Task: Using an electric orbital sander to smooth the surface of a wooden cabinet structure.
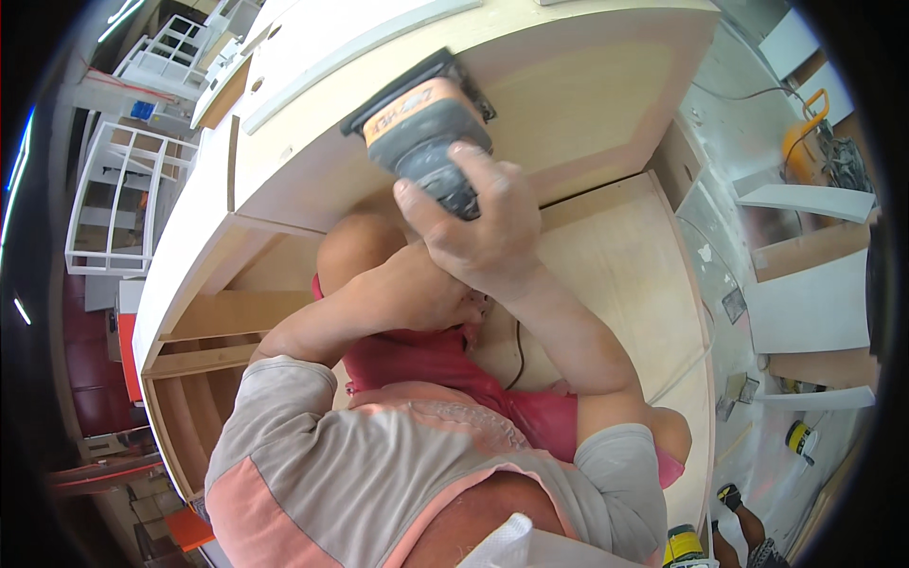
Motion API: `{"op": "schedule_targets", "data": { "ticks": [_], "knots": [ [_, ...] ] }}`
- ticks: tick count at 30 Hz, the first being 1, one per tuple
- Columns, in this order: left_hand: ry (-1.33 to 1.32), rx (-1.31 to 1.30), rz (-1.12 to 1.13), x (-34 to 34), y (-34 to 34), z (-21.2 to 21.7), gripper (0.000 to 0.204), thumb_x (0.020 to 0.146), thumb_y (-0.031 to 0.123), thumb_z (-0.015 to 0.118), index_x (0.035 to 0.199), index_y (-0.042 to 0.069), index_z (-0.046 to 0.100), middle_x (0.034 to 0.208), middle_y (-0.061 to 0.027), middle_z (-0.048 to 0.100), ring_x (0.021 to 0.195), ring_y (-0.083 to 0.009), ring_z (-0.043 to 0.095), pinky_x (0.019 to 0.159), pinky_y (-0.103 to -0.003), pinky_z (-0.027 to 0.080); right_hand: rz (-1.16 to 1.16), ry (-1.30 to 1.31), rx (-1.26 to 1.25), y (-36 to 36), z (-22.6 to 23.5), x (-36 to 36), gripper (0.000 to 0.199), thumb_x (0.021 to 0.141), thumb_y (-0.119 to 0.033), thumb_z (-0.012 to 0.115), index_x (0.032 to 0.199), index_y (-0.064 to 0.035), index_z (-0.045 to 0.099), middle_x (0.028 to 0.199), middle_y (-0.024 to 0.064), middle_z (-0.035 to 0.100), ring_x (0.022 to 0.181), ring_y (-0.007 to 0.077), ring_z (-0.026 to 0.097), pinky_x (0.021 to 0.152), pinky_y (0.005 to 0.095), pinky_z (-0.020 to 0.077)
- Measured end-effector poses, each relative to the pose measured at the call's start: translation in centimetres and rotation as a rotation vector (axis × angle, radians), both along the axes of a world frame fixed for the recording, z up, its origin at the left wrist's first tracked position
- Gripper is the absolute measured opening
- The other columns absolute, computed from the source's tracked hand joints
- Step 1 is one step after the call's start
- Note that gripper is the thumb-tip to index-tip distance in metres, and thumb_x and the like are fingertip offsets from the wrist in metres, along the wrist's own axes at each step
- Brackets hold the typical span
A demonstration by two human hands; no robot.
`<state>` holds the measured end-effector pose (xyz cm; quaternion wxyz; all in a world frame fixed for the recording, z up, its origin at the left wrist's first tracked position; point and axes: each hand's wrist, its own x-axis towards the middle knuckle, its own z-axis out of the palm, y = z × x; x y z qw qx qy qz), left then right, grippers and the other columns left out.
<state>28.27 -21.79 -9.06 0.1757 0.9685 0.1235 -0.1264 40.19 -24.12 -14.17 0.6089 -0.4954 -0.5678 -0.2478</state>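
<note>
Against the inner face of a plywood cabinet [606, 85], near its upper edge, an orange and black sander [417, 118] sits flat on the wood. The right hand [478, 222] is wrapped around the sander's dark rear grip, fingers curled tight over it and thumb along the side. The left hand [445, 293] lies below and behind the right wrist, mostly hidden by it; whether its fingers are spread or closed cannot be told. Both forearms cross in front of the person's red shorts [445, 364], and a grey and pink shirt [379, 464] fills the lower middle of the view. A thin black cord [518, 355] hangs down just beside the right forearm.

The cabinet lies on its side: a white strip [360, 52] runs along its outer top edge, and open shelf bays [204, 331] show at its left end. A pale side panel [625, 265] forms the floor under the person, reaching to the right edge. Beyond that edge, white boards [805, 303] lean on a dusty floor, with an orange tool [805, 133] well apart at the upper right. White frames [123, 204] stand past the cabinet's left corner.
</note>
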Motion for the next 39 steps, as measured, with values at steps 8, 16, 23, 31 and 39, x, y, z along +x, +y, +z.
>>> {"op": "schedule_targets", "data": {
  "ticks": [8, 16, 23, 31, 39],
  "knots": [
    [0.369, 0.014, 0.407, 0.0, -0.6, 2.1, 0.053, 0.076, 0.032, 0.070, 0.116, 0.001, 0.053, 0.101, -0.0197, 0.062, 0.092, -0.0334, 0.059, 0.083, -0.039, 0.047, -0.005, 0.101, -0.038, 0.0, -0.7, 2.0, 0.073, 0.053, -0.006, 0.078, 0.119, -0.0131, 0.047, 0.111, 0.0191, 0.046, 0.099, 0.0337, 0.049, 0.079, 0.0407, 0.0466],
    [-0.701, -0.718, 0.750, -1.6, -1.3, 2.0, 0.060, 0.091, 0.038, 0.057, 0.130, -0.005, 0.041, 0.119, -0.0118, 0.054, 0.110, -0.0187, 0.051, 0.093, -0.034, 0.041, 0.128, 0.250, 0.020, 0.1, 2.4, 2.2, 0.075, 0.054, -0.006, 0.074, 0.124, -0.0093, 0.048, 0.113, 0.0214, 0.045, 0.092, 0.0339, 0.051, 0.075, 0.0394, 0.0471],
    [-0.984, -1.162, 1.018, -4.1, -2.2, -0.4, 0.074, 0.080, 0.049, 0.065, 0.133, 0.006, 0.037, 0.126, -0.0080, 0.048, 0.117, -0.0218, 0.047, 0.097, -0.038, 0.038, 0.446, -0.009, -0.094, -0.1, 1.4, -1.2, 0.044, 0.072, -0.006, 0.061, 0.116, -0.0045, 0.058, 0.116, 0.0065, 0.058, 0.084, 0.0244, 0.052, 0.074, 0.0318, 0.0465],
    [-1.260, -1.164, 1.139, -5.7, -1.2, -2.0, 0.063, 0.073, 0.036, 0.064, 0.124, 0.005, 0.045, 0.116, -0.0097, 0.056, 0.107, -0.0225, 0.054, 0.095, -0.037, 0.042, 0.279, 0.256, -0.045, 1.5, -2.5, -6.0, 0.050, 0.077, -0.007, 0.057, 0.125, -0.0047, 0.046, 0.093, 0.0158, 0.051, 0.079, 0.0276, 0.055, 0.062, 0.0345, 0.0508],
    [-1.109, -0.929, 1.200, -5.0, -1.6, -0.3, 0.057, 0.080, 0.037, 0.061, 0.122, 0.000, 0.047, 0.113, -0.0116, 0.058, 0.105, -0.0233, 0.056, 0.092, -0.036, 0.043, 0.520, 0.325, -0.268, 1.2, -3.0, -6.0, 0.063, 0.071, -0.016, 0.067, 0.128, -0.0044, 0.042, 0.087, 0.0171, 0.053, 0.072, 0.0328, 0.059, 0.056, 0.0388, 0.0513]
  ]
}}
